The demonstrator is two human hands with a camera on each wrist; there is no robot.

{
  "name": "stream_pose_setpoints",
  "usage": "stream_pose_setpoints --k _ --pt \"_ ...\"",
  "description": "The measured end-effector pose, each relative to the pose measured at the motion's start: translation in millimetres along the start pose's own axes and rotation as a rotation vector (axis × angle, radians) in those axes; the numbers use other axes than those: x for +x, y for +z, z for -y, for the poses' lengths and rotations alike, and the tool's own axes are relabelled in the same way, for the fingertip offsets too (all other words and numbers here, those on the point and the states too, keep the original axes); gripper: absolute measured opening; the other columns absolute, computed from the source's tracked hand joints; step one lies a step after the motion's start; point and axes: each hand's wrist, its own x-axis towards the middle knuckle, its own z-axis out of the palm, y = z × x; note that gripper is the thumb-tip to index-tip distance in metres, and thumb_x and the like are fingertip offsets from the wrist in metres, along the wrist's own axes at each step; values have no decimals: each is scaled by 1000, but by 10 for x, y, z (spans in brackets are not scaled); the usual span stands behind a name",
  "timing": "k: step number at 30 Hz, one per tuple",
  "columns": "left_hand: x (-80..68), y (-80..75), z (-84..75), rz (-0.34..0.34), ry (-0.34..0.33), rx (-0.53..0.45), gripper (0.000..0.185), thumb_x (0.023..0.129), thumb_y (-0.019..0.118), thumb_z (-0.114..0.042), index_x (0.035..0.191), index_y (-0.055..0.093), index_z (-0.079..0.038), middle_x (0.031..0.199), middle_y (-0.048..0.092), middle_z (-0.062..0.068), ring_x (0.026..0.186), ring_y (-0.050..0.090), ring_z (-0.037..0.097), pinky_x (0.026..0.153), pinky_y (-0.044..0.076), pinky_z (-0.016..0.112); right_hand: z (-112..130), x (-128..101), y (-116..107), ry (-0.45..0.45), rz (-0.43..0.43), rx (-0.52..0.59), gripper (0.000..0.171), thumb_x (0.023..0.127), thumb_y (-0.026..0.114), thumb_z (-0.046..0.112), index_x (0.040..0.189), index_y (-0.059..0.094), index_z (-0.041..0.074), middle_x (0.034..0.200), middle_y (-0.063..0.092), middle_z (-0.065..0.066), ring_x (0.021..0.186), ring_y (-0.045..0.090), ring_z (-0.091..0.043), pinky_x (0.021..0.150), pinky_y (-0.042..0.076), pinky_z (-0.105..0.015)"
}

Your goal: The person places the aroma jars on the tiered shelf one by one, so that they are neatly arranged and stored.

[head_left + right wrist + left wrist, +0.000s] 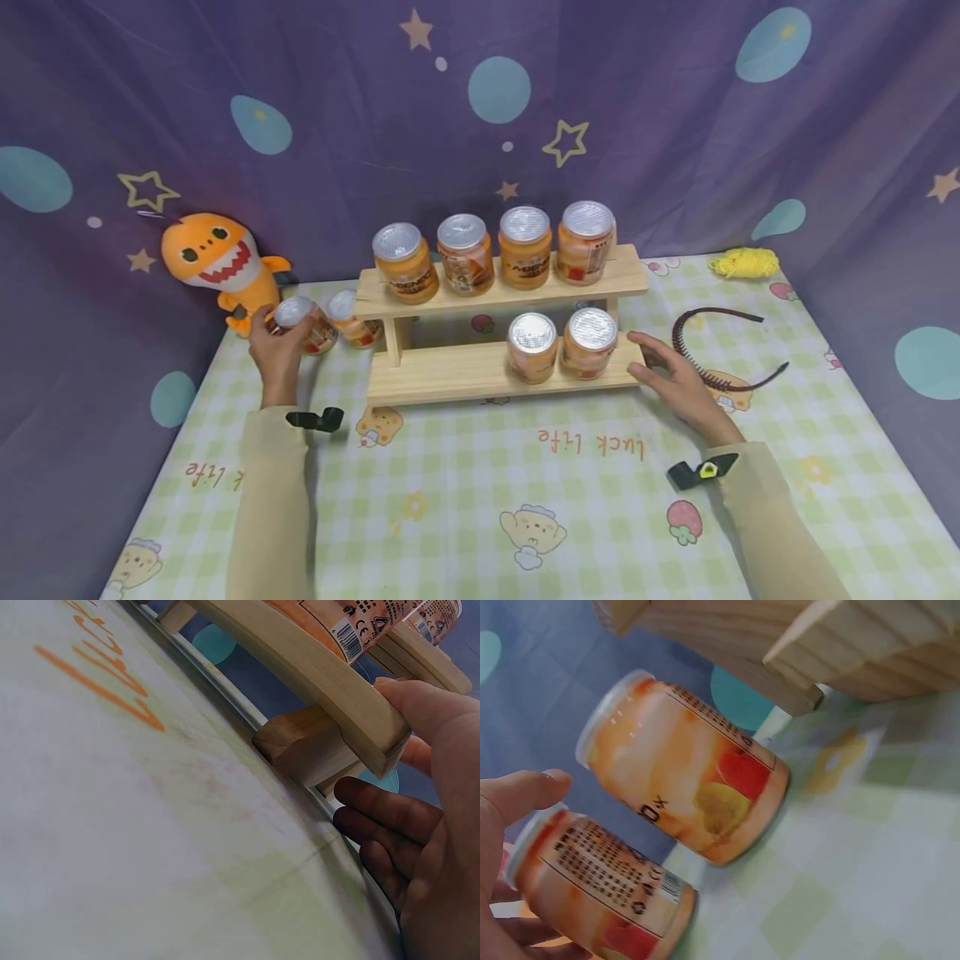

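Observation:
At the far left of the table, my left hand (279,354) grips an orange canned-fruit jar (321,333) with a silver lid, thumb and fingers around it. Its printed label (604,881) shows in the left wrist view. Close beside it stands a second jar (690,772), which nothing holds. A two-tier wooden shelf (442,375) occupies the middle. Several jars (462,265) line its upper board, and two jars (533,354) stand toward the right of the lower board. My right hand (678,387) holds the lower board's right end between thumb and forefinger, its other fingers loosely bent below.
An orange shark plush (251,287) leans by the curtain behind the left hand. Right of the shelf lies a dark toothed headband (678,337), with a yellow yarn bundle (744,263) farther back. A checked cloth (450,500) covers the table.

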Motion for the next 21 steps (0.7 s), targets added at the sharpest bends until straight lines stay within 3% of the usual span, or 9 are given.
stream_pose_setpoints --k 9,15,21 --pt "80 114 105 19 10 -27 80 80 81 -38 149 44 -20 148 50 7 127 50 17 113 42 35 -1 -5 2 -6 -1 -10 53 101 60 25 151 45 15 155 47 -12 113 48 13 100 38 -13" --pt "99 162 145 0 30 -120 74 79 84 -30 144 49 -19 143 52 6 124 50 15 114 41 34 5 -7 -2 -6 -2 -29 53 101 60 26 151 45 16 153 49 -12 112 49 13 101 40 -21" --pt "120 199 180 -22 26 -275 67 76 88 -20 136 58 -18 129 55 -4 121 51 13 114 41 33 -20 -2 3 -13 -10 -19 53 101 60 25 150 45 15 149 52 -15 110 51 13 97 40 -15"
